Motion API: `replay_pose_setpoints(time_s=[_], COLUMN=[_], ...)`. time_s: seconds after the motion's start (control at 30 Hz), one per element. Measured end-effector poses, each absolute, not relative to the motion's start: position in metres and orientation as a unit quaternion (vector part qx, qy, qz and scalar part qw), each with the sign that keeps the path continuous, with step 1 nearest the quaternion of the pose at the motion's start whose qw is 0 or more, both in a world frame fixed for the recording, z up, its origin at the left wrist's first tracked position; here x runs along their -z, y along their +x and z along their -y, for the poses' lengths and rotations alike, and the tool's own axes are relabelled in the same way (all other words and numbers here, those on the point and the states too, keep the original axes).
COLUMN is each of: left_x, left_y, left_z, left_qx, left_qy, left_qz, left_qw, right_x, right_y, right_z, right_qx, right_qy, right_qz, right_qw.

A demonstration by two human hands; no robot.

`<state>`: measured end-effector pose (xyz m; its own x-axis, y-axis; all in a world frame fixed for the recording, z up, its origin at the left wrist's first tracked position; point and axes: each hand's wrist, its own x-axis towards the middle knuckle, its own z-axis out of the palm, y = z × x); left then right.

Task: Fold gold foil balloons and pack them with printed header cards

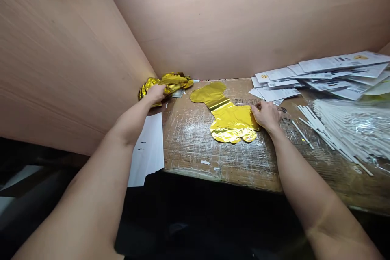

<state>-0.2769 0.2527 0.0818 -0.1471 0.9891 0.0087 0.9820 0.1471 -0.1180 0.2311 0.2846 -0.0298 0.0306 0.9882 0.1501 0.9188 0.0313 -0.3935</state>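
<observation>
A flat gold foil balloon [219, 107], lobed along its near edge, lies on the tape-covered cardboard work surface [191, 146]. My right hand [268, 114] pinches its right edge between thumb and fingers. At the back left corner, my left hand [156, 92] grips into a crumpled heap of gold foil balloons [176, 81]. The fingertips of that hand are partly hidden by the foil.
White paper sheets [149, 146] overhang the front left edge. Printed white packets [332, 69] are piled at the back right, with white plastic sticks [344, 126] in front of them. Tall board walls [243, 20] enclose the left and back.
</observation>
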Motion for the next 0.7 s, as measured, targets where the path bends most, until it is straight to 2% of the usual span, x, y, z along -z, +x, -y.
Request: replay_pose_setpoints(time_s=[0.2,0.4,0.5,0.57,0.7], left_x=[-0.121,-0.088,-0.071,-0.067,-0.064], left_y=[-0.328,-0.323,-0.309,-0.304,-0.301], left_z=[-0.278,-0.28,-0.284,-0.29,-0.302], left_qx=[0.014,0.006,-0.044,-0.106,-0.188], left_qy=[-0.554,-0.574,-0.68,-0.74,-0.719], left_qz=[0.831,0.815,0.726,0.661,0.669], left_qw=[0.059,0.084,0.092,0.058,0.004], right_x=[0.034,0.036,0.034,0.033,0.034], right_y=[0.233,0.232,0.231,0.231,0.231], right_z=[-0.289,-0.29,-0.288,-0.288,-0.289], right_qx=[-0.086,-0.083,-0.085,-0.087,-0.089], right_qy=[-0.695,-0.697,-0.697,-0.696,-0.694], right_qz=[0.683,0.678,0.678,0.679,0.681], right_qw=[0.208,0.217,0.217,0.217,0.217])
